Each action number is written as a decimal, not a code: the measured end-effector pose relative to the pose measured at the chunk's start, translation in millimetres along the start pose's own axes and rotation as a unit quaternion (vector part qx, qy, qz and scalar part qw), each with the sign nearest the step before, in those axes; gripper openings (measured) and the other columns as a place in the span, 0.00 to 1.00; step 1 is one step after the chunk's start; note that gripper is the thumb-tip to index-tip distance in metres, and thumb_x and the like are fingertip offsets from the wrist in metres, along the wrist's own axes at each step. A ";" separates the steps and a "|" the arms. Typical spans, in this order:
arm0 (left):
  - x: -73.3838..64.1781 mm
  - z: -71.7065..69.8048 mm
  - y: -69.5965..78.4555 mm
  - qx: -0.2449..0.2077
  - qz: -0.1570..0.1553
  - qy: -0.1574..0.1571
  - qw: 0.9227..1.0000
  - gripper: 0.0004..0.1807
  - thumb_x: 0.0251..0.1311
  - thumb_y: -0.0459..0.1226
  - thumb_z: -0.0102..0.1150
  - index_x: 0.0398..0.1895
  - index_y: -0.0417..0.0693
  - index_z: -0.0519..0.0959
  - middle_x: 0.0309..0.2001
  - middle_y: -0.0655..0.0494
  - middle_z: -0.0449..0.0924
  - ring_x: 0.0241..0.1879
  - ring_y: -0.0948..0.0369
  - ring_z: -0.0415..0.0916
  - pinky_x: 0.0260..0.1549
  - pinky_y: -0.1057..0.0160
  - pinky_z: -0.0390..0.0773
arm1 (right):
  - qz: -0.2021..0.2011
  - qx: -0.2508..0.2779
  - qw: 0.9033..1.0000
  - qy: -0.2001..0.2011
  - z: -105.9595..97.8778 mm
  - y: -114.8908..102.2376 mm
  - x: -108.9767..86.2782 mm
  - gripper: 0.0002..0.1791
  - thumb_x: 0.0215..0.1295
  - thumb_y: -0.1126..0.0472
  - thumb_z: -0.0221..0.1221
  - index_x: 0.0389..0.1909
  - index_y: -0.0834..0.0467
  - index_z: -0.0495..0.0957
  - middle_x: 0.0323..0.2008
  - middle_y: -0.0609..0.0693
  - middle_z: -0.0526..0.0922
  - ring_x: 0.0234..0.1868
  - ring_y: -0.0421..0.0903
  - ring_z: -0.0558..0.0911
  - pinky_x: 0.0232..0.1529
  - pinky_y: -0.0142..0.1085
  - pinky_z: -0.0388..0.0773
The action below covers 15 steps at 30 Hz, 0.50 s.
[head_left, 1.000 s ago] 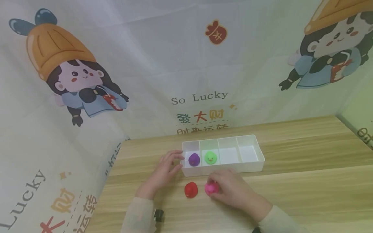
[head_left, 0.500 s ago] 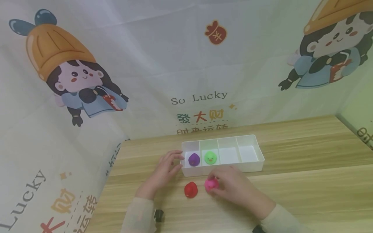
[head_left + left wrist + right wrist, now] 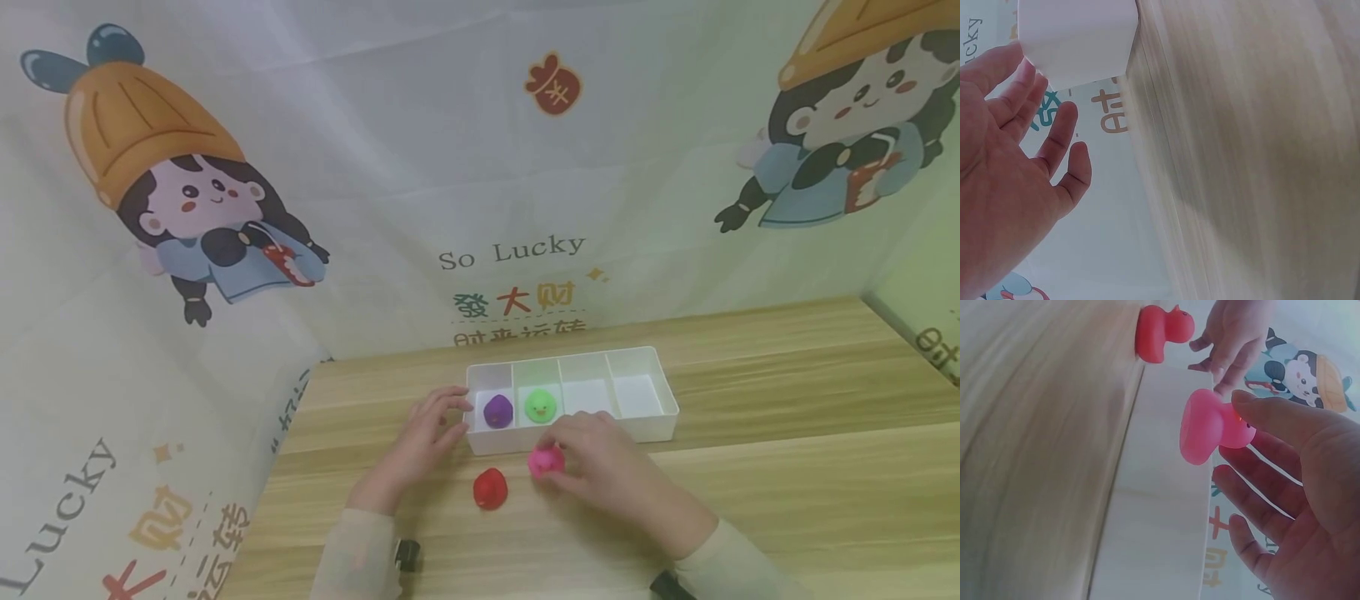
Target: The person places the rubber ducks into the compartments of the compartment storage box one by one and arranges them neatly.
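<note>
Between thumb and fingers my right hand pinches a pink rubber duck by its head, raised off the table in the right wrist view. It is just in front of the white divided box. In the box's leftmost compartment sits a purple duck, and a green duck is in the one beside it. My left hand has its fingertips at the box's left end, fingers loosely bent. On the table in front of the box stands a red rubber duck, left of the pink one.
The wooden table runs back to a printed cloth backdrop with cartoon figures and lettering. Black wrist-camera parts show near the left sleeve. The box's two right compartments hold no ducks.
My right hand has lifted the pink duck and carried it a little forward, toward the box's front wall. The left hand and the other ducks have stayed in place.
</note>
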<state>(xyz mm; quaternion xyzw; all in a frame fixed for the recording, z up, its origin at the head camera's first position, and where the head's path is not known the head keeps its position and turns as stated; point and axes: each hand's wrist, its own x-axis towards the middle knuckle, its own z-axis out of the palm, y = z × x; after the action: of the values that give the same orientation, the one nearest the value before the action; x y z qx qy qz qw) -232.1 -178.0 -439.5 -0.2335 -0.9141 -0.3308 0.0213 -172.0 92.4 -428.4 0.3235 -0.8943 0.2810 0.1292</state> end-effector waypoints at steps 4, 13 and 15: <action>-0.5 -0.3 0.6 -0.003 0.001 0.000 1.000 0.12 0.58 0.36 0.54 0.45 0.50 0.72 0.59 0.59 0.61 0.47 0.55 0.64 0.45 0.58 0.67 | -0.001 -0.004 1.000 0.004 -3.1 -0.6 1.1 0.12 0.47 0.48 0.64 0.34 0.43 0.76 0.32 0.32 0.75 0.36 0.33 0.69 0.37 0.34 0.63; -1.1 0.3 -1.1 -0.009 -0.008 -0.002 1.000 0.12 0.57 0.37 0.54 0.46 0.52 0.72 0.60 0.61 0.60 0.47 0.57 0.63 0.45 0.57 0.66 | -0.022 0.005 0.999 0.025 -9.1 1.4 2.3 0.12 0.47 0.50 0.64 0.34 0.44 0.76 0.33 0.33 0.76 0.37 0.37 0.72 0.38 0.35 0.63; -0.8 1.2 -2.2 -0.009 -0.008 -0.003 1.000 0.12 0.58 0.38 0.54 0.46 0.52 0.72 0.60 0.61 0.60 0.48 0.57 0.63 0.46 0.57 0.66 | -0.024 0.004 0.999 0.031 -9.9 2.8 1.8 0.12 0.48 0.50 0.64 0.35 0.44 0.76 0.34 0.33 0.76 0.38 0.36 0.72 0.39 0.35 0.64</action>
<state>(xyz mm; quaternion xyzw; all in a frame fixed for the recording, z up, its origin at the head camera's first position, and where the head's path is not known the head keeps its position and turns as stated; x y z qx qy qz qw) -232.2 -179.1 -441.9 -0.2271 -0.9130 -0.3385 0.0140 -174.7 99.1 -420.9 0.3366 -0.8806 0.2914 0.1624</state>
